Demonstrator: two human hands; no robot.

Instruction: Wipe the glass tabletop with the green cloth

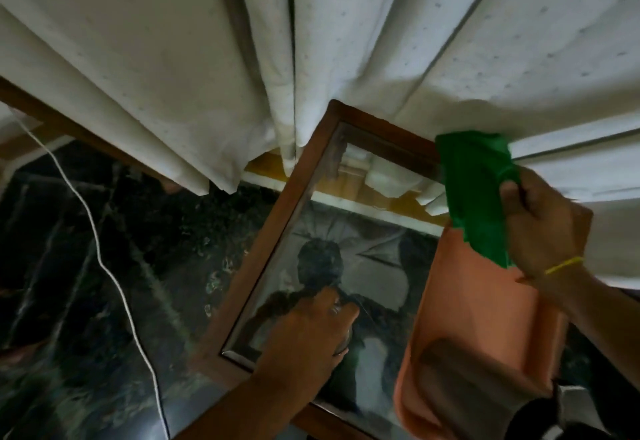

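The glass tabletop (374, 266) sits in a brown wooden frame (263, 249) and reflects the curtains and a person's silhouette. My right hand (543, 228) grips the green cloth (474, 194), which hangs over the table's far right edge, close to the curtain. My left hand (308, 335) rests on the near part of the glass. Its fingers are curled down over something small and dark that I cannot make out.
An orange tray (467, 301) lies along the right side of the table, partly under the cloth. White curtains (173, 59) hang down to the table's far edge. A white cord (104, 266) trails across the dark marble floor (69, 318) on the left.
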